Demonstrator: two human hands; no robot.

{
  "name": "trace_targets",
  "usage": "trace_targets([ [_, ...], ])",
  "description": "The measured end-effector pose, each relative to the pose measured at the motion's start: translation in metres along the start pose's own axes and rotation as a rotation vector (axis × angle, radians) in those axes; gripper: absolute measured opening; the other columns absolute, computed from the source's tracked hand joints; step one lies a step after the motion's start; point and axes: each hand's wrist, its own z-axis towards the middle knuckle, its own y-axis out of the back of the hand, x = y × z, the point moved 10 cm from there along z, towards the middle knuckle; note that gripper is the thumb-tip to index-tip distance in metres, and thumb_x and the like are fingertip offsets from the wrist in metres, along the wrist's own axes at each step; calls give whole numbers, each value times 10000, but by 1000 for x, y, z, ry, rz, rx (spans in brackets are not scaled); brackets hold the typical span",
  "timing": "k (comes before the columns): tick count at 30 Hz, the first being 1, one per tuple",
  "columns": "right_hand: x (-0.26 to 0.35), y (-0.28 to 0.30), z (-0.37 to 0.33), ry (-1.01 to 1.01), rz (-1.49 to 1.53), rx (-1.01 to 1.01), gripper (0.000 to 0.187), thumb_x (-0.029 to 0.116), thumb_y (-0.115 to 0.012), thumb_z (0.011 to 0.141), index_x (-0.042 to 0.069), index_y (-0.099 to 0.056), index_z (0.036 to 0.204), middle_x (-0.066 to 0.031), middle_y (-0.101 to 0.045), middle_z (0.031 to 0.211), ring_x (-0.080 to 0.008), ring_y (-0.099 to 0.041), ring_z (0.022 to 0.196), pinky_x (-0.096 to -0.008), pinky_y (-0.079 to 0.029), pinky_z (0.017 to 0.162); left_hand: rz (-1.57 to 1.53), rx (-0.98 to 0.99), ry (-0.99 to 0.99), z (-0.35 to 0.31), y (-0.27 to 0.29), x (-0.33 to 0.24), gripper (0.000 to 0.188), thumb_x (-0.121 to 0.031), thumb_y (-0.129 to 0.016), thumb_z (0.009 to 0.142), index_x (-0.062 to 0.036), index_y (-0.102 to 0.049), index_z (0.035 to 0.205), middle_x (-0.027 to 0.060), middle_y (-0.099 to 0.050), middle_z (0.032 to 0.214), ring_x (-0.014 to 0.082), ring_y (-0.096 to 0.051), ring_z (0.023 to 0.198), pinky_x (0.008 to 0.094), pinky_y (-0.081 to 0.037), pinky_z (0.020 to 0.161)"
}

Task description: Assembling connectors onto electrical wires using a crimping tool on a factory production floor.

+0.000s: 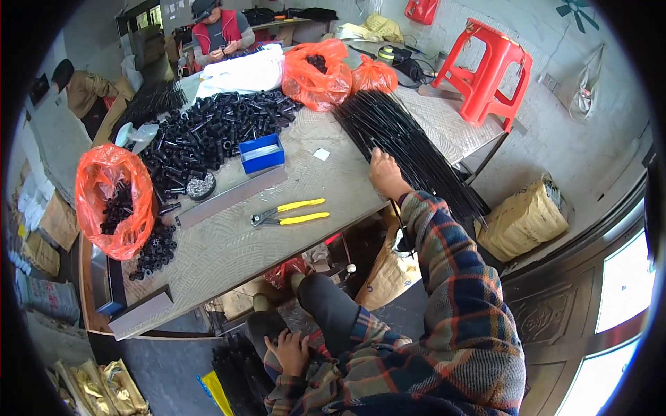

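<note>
My right hand (386, 173) reaches over the table to the near edge of a long bundle of thin black rods (416, 142). Its fingers are curled closed at the rods; what lies between them is too small to make out. A dark thin strip hangs below that wrist. Low in view, my left hand (290, 352) rests on my leg with its fingers spread, holding nothing. Yellow-handled pliers (291, 212) lie on the table (236, 239), left of my right hand. Behind them stands a blue box (261, 161) near a small white square (321, 154).
A heap of black tubular parts (215, 128) covers the table's far left. Orange bags (114, 201) hold more black parts. A metal strip (232, 197) lies near the pliers. A red stool (485, 73) stands at the right. Two people (218, 35) are at the back.
</note>
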Motion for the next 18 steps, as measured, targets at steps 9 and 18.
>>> trace_targets([
  [9, -12, -11, 16, -136, 24, 112, 364, 89, -520, 778, -20, -351, 1081, -251, -563, 942, -374, -622, 791, -412, -522, 676, -77, -37, 24, -3, 1, 9, 225, -272, -603, 780, -93, -655, 908, 71, -617, 883, 219, -525, 1014, 639, -107, 994],
  [18, -4, 4, 18, 35, -130, 68, 296, 97, -500, 787, 5, -365, 1034, -181, -611, 802, -339, -637, 698, -432, -517, 586, -108, -37, 22, 0, 0, 10, 222, -282, -595, 788, -103, -661, 903, 45, -631, 864, 206, -534, 993, 632, -113, 997],
])
